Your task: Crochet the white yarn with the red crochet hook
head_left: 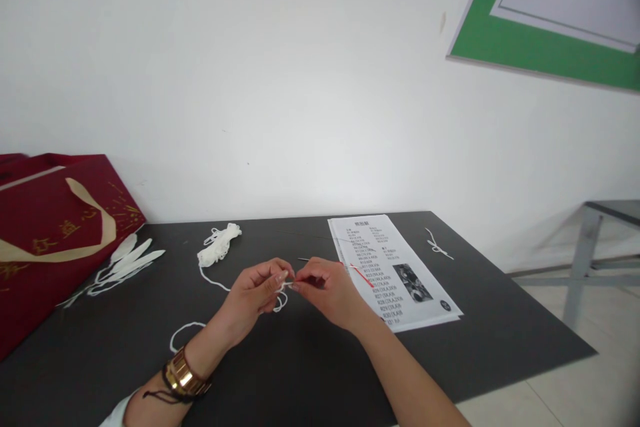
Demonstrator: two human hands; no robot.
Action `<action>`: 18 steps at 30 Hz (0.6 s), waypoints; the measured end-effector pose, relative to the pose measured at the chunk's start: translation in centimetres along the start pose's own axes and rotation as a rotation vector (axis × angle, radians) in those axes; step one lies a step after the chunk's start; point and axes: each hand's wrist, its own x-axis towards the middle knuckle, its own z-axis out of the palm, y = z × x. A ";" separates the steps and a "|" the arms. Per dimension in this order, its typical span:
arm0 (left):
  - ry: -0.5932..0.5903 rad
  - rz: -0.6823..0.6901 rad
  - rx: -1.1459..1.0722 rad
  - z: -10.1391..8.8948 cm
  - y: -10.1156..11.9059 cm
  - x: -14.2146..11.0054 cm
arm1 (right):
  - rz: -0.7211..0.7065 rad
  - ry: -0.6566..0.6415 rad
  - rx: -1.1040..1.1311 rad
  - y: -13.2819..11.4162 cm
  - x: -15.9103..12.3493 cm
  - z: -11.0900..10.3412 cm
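Near the table's middle, my left hand [257,295] is closed, its thumb and fingers pinching a strand of white yarn [281,301]. My right hand [324,288] is pinched at the same yarn, with its fingertips almost touching those of the left. A small loop hangs between them, and a spot of red shows at the fingertips. A thin metal tip [303,259] sticks out behind my right hand; I cannot tell whether the hand holds it. Just right of that hand, a red-handled tool [362,275] shows over the printed sheets [420,307].
A small skein of white yarn [219,245] lies behind my left hand. Several white leaf-shaped pieces [131,264] are beside a dark red bag [55,227] at left. A knotted white yarn bit [439,245] sits at right on the black table [500,320], against a white wall.
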 end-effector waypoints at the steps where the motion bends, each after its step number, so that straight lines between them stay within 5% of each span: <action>1: -0.010 0.000 -0.024 0.0 0.1 -0.1 | 0.009 0.003 0.006 0.1 0.0 0.1; 9: -0.112 -0.019 -0.162 0.3 0.3 -0.5 | 0.045 -0.009 0.109 0.1 -0.2 0.6; 18: -0.048 0.066 -0.063 0.6 0.4 -0.8 | 0.259 -0.029 0.701 0.0 -0.1 -0.3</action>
